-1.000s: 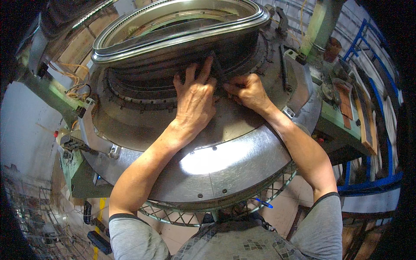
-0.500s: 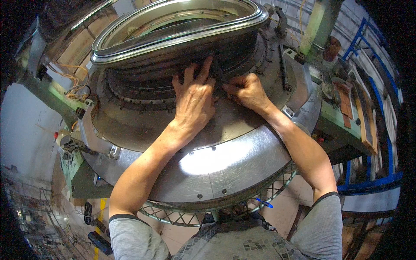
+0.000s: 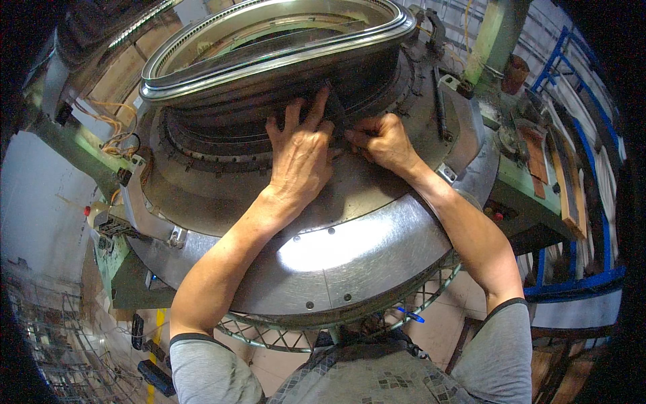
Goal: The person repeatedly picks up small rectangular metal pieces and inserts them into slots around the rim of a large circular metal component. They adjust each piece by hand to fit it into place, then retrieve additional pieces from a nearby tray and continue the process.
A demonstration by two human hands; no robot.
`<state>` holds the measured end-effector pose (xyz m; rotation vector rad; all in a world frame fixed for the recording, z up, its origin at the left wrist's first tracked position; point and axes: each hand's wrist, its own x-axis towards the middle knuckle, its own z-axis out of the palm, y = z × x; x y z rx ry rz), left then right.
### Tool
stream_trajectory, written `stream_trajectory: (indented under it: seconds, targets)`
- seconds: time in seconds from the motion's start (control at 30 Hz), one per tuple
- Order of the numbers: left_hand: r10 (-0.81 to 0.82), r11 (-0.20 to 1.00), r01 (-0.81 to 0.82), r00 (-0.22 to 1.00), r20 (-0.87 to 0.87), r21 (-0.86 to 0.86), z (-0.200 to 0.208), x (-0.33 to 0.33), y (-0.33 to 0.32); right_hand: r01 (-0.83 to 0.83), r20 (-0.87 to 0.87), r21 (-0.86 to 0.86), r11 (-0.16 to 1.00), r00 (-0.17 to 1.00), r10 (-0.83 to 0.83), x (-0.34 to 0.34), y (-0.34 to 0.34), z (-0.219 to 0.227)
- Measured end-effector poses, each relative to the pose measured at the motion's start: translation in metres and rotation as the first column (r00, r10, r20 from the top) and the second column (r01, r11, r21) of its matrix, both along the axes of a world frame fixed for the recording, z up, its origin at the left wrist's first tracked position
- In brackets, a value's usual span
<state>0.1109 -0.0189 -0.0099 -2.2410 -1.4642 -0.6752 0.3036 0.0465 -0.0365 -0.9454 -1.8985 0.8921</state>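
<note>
A large round metal machine fills the middle, with a dark ribbed drum under a shiny oval-looking rim. My left hand lies against the lower front of this drum, fingers spread and its index finger stretched up to a thin dark flat piece. Just right of it, my right hand is closed in a pinch at the lower end of that dark piece. What sits between its fingertips is too dark and small to name. My left thumb is mostly hidden.
A polished metal ring curves round the front, below my forearms. Green posts stand at the machine's sides. Orange cables hang at left. A blue metal frame and a wooden-edged board are at right.
</note>
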Motion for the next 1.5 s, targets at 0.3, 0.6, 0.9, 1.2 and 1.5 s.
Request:
stream_trajectory:
  seconds: [0.3,0.6,0.9,1.2,1.5]
  targets:
    - [-0.003,1.000,0.002,1.000,-0.029,-0.008,0.0012,-0.0012,0.0013,-0.001,-0.014,-0.006,1.000,1.000,0.000,-0.0005,-0.0009,0.0001]
    - [-0.001,1.000,0.001,0.999,-0.033,-0.004,0.0002,-0.0010,0.0019,0.035,0.034,-0.009,0.999,0.999,-0.034,-0.0008,-0.0023,0.0042]
    - [-0.007,1.000,0.007,0.999,-0.041,-0.011,0.0015,-0.0020,0.0022,0.053,0.034,0.002,0.999,0.998,-0.053,-0.0024,-0.0035,0.0038]
    - [-0.009,1.000,0.009,0.998,-0.054,0.009,0.0003,-0.0022,0.0033,0.027,0.020,0.025,0.999,0.999,-0.027,-0.0014,-0.0009,0.0008]
    - [0.016,0.999,-0.020,0.995,-0.096,-0.046,0.0016,-0.0027,0.0036,0.051,0.040,0.012,0.999,0.998,-0.052,-0.0015,-0.0028,0.0019]
